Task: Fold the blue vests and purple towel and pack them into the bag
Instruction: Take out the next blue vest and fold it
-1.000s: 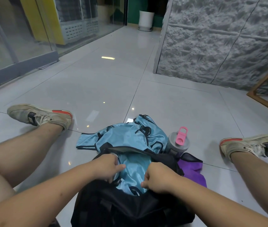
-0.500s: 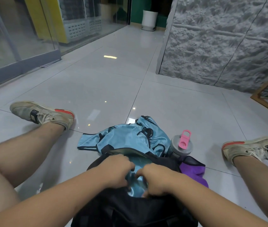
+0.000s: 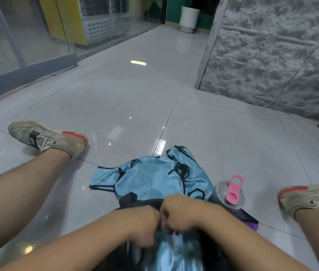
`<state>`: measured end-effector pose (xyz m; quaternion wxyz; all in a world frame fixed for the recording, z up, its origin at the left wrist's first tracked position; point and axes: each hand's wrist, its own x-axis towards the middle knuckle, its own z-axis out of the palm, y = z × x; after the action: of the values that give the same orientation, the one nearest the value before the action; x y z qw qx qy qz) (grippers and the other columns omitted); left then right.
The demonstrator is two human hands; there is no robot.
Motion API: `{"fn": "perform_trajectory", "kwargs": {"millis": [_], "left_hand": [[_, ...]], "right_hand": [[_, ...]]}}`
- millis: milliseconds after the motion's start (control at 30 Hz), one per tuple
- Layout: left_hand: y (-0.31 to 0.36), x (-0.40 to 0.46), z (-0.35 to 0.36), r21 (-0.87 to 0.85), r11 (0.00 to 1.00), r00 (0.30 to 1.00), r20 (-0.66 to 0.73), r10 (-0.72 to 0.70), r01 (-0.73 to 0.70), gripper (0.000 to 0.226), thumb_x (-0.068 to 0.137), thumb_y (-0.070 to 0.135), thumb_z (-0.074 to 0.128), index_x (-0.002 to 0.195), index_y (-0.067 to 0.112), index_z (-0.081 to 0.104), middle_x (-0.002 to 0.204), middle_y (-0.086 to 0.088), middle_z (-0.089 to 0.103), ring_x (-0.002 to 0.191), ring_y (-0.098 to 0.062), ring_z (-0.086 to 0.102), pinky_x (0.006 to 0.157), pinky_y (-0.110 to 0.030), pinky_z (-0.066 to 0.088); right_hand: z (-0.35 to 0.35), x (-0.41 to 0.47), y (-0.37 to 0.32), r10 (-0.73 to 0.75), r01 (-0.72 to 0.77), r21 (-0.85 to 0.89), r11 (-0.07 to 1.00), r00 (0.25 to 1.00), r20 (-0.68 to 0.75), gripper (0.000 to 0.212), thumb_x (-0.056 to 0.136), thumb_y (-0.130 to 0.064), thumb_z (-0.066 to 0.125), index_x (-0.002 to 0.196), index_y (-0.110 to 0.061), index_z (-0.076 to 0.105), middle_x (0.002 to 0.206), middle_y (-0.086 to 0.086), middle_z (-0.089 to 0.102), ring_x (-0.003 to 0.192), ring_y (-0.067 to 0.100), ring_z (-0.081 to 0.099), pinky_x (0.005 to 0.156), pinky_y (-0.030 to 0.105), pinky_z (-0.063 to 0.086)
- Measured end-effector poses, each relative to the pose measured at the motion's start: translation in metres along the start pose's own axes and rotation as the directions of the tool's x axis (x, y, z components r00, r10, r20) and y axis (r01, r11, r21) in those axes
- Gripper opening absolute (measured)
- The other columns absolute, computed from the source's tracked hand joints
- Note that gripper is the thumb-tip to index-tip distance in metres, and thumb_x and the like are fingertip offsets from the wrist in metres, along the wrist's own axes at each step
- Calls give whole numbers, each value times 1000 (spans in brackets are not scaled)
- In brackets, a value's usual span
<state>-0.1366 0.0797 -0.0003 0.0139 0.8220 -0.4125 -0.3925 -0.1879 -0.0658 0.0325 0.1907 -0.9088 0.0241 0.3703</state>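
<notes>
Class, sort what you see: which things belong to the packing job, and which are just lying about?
Job: blue vests on the floor, vest in the bag, black bag, purple towel.
Lying about: pink-lidded bottle, white bin.

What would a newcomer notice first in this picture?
Both hands, left and right, meet low in the middle and grip shiny blue cloth in a black bag. Just beyond lies a crumpled blue vest, with a pink-capped bottle at its right.
</notes>
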Motion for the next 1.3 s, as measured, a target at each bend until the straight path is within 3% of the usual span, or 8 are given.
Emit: {"fn": "perform_trajectory", "kwargs": {"millis": [200,367,567,700,767,1000,1133,1300], "left_hand": [[-40,38,-60,-706,699,898,-374,-232,-113,13,94,22,60,91,14,70,77,-8,77,46,-23,56,44,-22,40],[-99,99,-57,-713,701,783,-450,-429,-26,11,92,21,63,94,25,72,89,-1,73,69,-19,64,68,-31,54],[-133,145,-36,-659,749,810,-402,-426,67,33,98,22,63,130,29,66,138,2,62,115,-18,62,94,-27,46],[-135,155,-28,-673,734,811,-377,-446,91,54,95,24,65,148,28,50,144,-1,56,129,-23,55,99,-27,43],[-133,154,-22,-709,695,818,-327,-473,118,58,95,34,66,149,28,47,140,-4,59,122,-25,60,101,-31,47],[-129,139,-22,-879,439,833,-95,-545,187,65,93,76,47,81,12,57,60,-7,58,44,-21,52,53,-26,45],[-120,128,-27,-956,270,937,17,-348,117,78,73,85,66,101,12,73,87,-10,79,80,-30,78,68,-38,62],[-114,129,-25,-794,600,903,-184,-387,95,22,75,17,78,68,19,57,61,4,55,59,-14,50,58,-24,40]], "right_hand": [[-67,47,41,117,82,552,830,941,-317,12,95,-9,59,93,-10,71,81,9,73,66,21,71,61,36,57],[-58,115,71,219,-46,419,907,901,-374,32,96,-17,65,129,-20,69,128,0,68,110,17,66,94,31,54],[-34,155,74,307,-121,530,839,910,-278,64,92,-22,70,152,-20,47,144,7,56,106,24,67,78,29,55],[-28,161,70,346,-126,557,821,886,-310,11,85,-14,73,94,-9,73,91,8,70,83,27,67,69,34,51],[-25,161,73,309,-89,599,795,910,-275,38,78,-6,73,57,-20,45,54,-3,40,54,20,38,52,32,30],[-16,138,69,-1,40,586,810,998,-67,27,77,-5,80,66,-25,67,62,-14,55,55,7,47,58,27,39],[-17,132,59,-107,87,559,825,994,3,28,81,-12,80,63,-29,68,62,-11,45,60,13,40,62,31,33],[-21,128,42,-163,74,561,825,981,110,37,85,-12,80,66,-41,68,63,-18,58,65,11,54,63,25,46]]}}
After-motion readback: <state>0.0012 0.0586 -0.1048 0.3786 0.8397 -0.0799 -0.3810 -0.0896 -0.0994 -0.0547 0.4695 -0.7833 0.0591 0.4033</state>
